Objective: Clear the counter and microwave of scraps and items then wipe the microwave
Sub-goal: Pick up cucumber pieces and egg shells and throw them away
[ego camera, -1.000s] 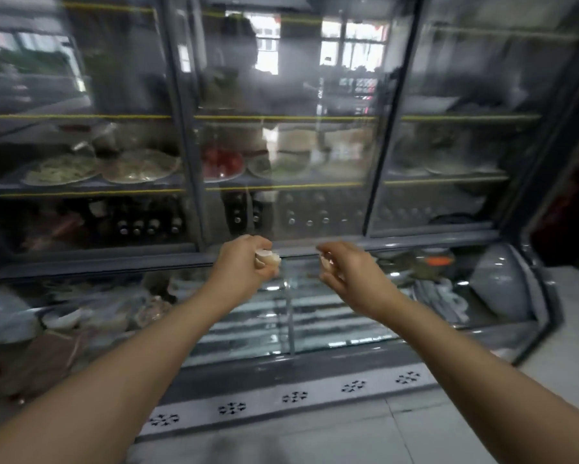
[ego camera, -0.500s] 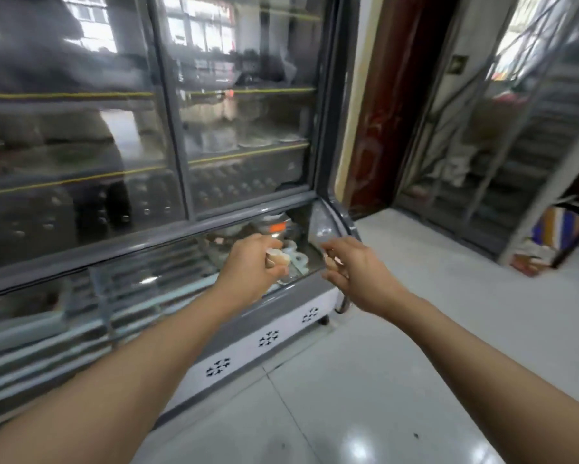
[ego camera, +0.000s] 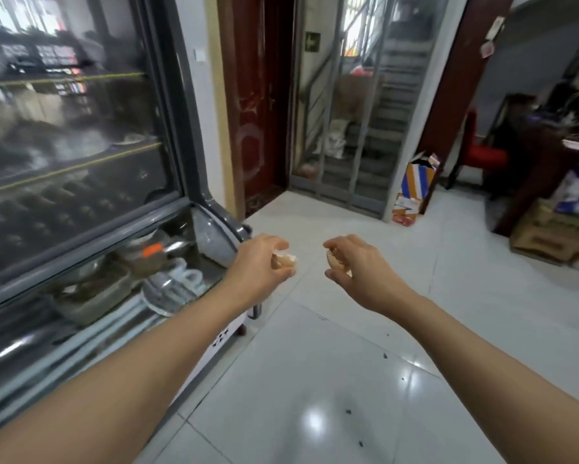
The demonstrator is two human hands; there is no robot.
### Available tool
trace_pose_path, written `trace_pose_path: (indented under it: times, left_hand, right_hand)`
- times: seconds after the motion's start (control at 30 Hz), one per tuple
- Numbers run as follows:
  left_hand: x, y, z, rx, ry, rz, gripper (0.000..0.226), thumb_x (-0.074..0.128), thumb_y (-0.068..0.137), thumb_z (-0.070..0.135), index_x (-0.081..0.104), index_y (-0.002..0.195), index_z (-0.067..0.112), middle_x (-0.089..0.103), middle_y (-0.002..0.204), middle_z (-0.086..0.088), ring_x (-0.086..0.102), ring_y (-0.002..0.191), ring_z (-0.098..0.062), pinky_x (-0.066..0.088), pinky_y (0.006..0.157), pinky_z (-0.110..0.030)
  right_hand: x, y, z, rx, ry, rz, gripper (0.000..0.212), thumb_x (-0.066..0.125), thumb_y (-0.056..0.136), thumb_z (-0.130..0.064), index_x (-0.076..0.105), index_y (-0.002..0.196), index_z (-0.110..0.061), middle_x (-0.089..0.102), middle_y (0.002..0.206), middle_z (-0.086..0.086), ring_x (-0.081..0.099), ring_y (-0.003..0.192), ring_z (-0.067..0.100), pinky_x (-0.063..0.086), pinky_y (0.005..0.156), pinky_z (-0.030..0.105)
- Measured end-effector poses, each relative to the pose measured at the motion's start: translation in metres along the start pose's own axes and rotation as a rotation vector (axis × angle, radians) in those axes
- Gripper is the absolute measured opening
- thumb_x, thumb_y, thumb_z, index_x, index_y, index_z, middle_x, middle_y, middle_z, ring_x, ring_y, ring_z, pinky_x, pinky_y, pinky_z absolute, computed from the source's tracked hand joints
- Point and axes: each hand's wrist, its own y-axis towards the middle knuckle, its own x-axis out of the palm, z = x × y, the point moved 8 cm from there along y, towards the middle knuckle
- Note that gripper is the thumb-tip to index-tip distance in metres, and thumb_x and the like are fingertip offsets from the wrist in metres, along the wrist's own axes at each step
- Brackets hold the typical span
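Observation:
My left hand is held out in front of me and grips a pale eggshell scrap between thumb and curled fingers. My right hand is at the same height a little to the right and pinches another small shell scrap, mostly hidden by the fingers. Both hands hang above the white tiled floor. No counter or microwave is in view.
A glass-fronted display fridge with dishes and bottles fills the left. Ahead stand a dark red door and a metal gate before stairs. Cardboard boxes and a cluttered desk stand at the right. Dark specks dot the floor.
The view has swung right, from facing the fridge to the door, gate and open floor. Both hands keep the same grip on their scraps and stay in front of me.

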Motion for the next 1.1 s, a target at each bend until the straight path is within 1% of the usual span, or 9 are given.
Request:
trace_pose_path:
  times: [0.07,0.2,0.33,0.4,0.53,0.63,0.83,0.97,1.1]
  left_hand:
    - [0.013,0.038,-0.001,0.021,-0.011,-0.017,0.048,0.073,0.079,0.028,0.059,0.123,0.018,0.062,0.113,-0.001,0.059,0.098,-0.015,0.048,0.091,-0.031]
    - [0.028,0.125,-0.008,0.058,-0.014,-0.027,0.048,0.073,0.079,0.029,0.06,0.123,0.016,0.061,0.116,-0.002,0.058,0.1,-0.018,0.047,0.09,-0.03]
    - [0.039,0.203,-0.013,0.076,-0.022,-0.044,0.046,0.073,0.079,0.029,0.06,0.122,0.015,0.06,0.116,-0.002,0.055,0.09,-0.013,0.04,0.078,-0.021]
    - [0.046,0.236,-0.012,0.082,-0.03,-0.049,0.046,0.072,0.08,0.028,0.06,0.122,0.015,0.06,0.116,-0.003,0.054,0.087,-0.012,0.037,0.077,-0.019]
    - [0.066,0.297,-0.007,0.12,-0.009,-0.058,0.047,0.073,0.079,0.028,0.061,0.122,0.015,0.061,0.115,-0.003,0.053,0.087,-0.013,0.038,0.077,-0.02]
    - [0.085,0.345,-0.007,0.132,0.01,-0.058,0.048,0.074,0.078,0.03,0.062,0.121,0.015,0.062,0.114,-0.003,0.056,0.094,-0.018,0.04,0.081,-0.023]
    - [0.126,0.455,-0.008,0.1,0.033,-0.048,0.047,0.073,0.078,0.03,0.061,0.121,0.016,0.06,0.116,-0.002,0.057,0.1,-0.02,0.043,0.087,-0.027]
    - [0.148,0.543,-0.005,0.053,0.036,-0.007,0.045,0.074,0.077,0.029,0.062,0.119,0.017,0.061,0.111,-0.001,0.056,0.094,-0.017,0.043,0.082,-0.024]
    - [0.172,0.617,-0.004,0.026,0.057,0.023,0.045,0.074,0.077,0.03,0.062,0.119,0.017,0.062,0.109,-0.001,0.052,0.084,-0.011,0.038,0.075,-0.02]
  right_hand:
    - [-0.003,0.026,0.024,0.032,-0.01,0.01,0.043,0.062,0.089,-0.022,0.048,0.13,-0.017,0.051,0.12,0.0,0.052,0.106,0.016,0.041,0.09,0.022]
    - [-0.009,0.089,0.064,0.081,-0.034,0.002,0.043,0.061,0.089,-0.023,0.047,0.13,-0.017,0.05,0.122,0.001,0.052,0.105,0.017,0.042,0.092,0.026]
    - [-0.019,0.15,0.098,0.104,-0.035,0.028,0.044,0.061,0.089,-0.022,0.047,0.13,-0.016,0.05,0.122,0.003,0.052,0.106,0.019,0.041,0.09,0.024]
    - [-0.021,0.174,0.115,0.12,-0.024,0.041,0.044,0.062,0.089,-0.022,0.047,0.131,-0.016,0.05,0.124,0.003,0.052,0.106,0.019,0.041,0.091,0.025]
    - [-0.021,0.22,0.152,0.151,-0.016,0.033,0.045,0.061,0.09,-0.022,0.046,0.131,-0.016,0.05,0.126,0.002,0.052,0.108,0.018,0.044,0.094,0.027]
    - [-0.022,0.258,0.185,0.157,0.002,0.039,0.044,0.061,0.089,-0.019,0.048,0.13,-0.013,0.05,0.123,0.004,0.052,0.106,0.02,0.045,0.093,0.029]
    - [-0.024,0.352,0.267,0.116,0.002,0.042,0.045,0.061,0.089,-0.02,0.047,0.131,-0.014,0.051,0.125,0.003,0.051,0.111,0.018,0.043,0.092,0.024]
    - [-0.03,0.431,0.328,0.077,-0.022,-0.003,0.046,0.061,0.09,-0.024,0.046,0.133,-0.017,0.05,0.127,0.001,0.052,0.112,0.017,0.04,0.091,0.021]
    - [-0.032,0.495,0.377,0.045,-0.027,-0.025,0.047,0.062,0.089,-0.025,0.045,0.133,-0.018,0.049,0.128,0.0,0.051,0.111,0.016,0.036,0.086,0.016]
